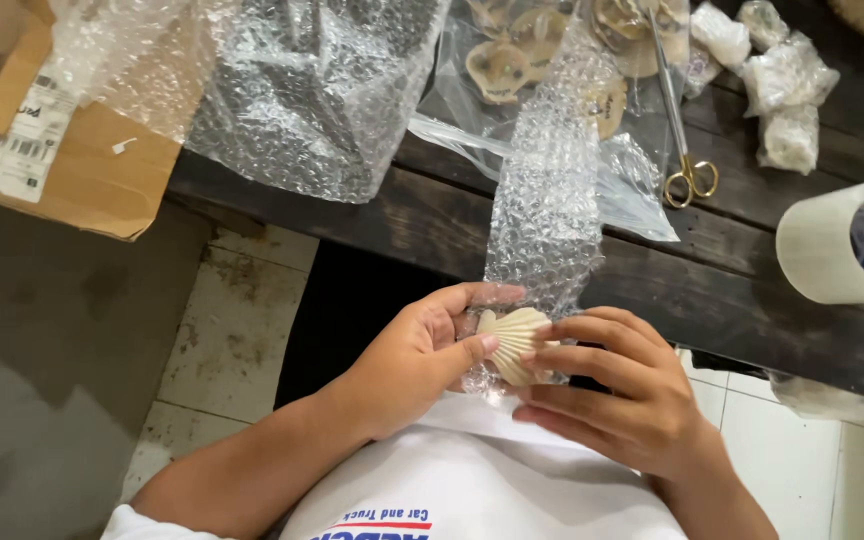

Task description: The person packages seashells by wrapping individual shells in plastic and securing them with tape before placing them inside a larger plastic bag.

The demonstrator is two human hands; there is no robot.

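Close to the chest, the left hand (422,355) cups a cream scallop shell (514,342), thumb pressed on its face, while the right hand (617,390) pinches its other edge with curled fingers. Both hold it against the lower end of a bubble wrap strip (547,200) that trails up onto the dark wooden table (432,215); the shell's back is hidden. Beyond lie scissors (682,120), a tape roll (847,245) cut off at the frame edge, wrapped bundles (782,85) and a cardboard box (82,165).
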